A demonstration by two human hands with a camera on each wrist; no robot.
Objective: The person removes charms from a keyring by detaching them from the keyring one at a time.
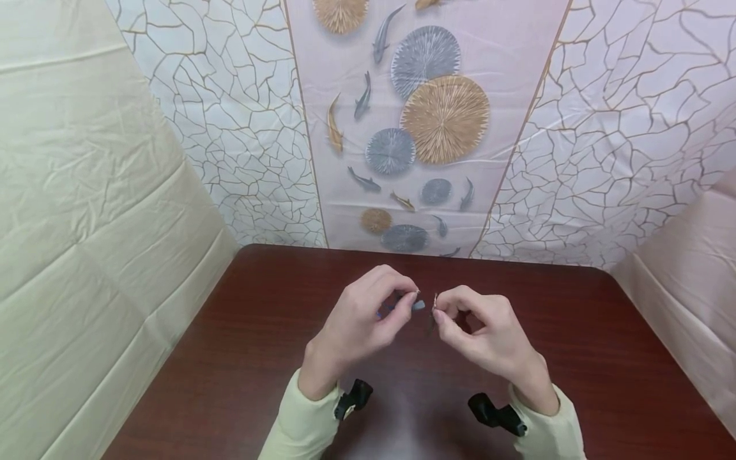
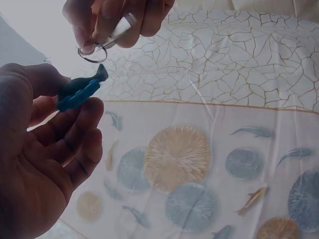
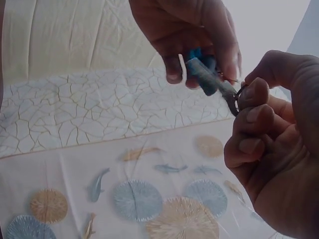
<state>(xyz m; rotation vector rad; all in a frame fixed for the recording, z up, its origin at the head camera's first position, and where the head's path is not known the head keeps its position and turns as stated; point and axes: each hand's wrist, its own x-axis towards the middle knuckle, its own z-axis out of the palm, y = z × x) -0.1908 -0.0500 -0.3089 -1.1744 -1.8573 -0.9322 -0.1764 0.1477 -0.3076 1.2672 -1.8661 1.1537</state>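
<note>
My left hand (image 1: 359, 316) pinches a small blue-teal piece (image 2: 79, 93) between thumb and fingertips; its exact kind is unclear. A narrow tip of it sticks out toward the other hand. Close by on the right, my right hand (image 1: 494, 329) pinches a thin metal key ring (image 2: 92, 61). From this ring extends a flat, slim silvery piece (image 2: 122, 29), perhaps a key, blurred in the left wrist view. Ring and blue-teal piece are apart in the left wrist view, with a narrow gap. Fingers partly cover both things.
Both hands are raised over a dark red-brown table (image 1: 230, 377). A patterned cloth (image 1: 259, 128) with fish and round shapes hangs behind its far edge. Pale cloth walls (image 1: 86, 223) stand on either side. Each wrist carries a black camera (image 1: 489, 410).
</note>
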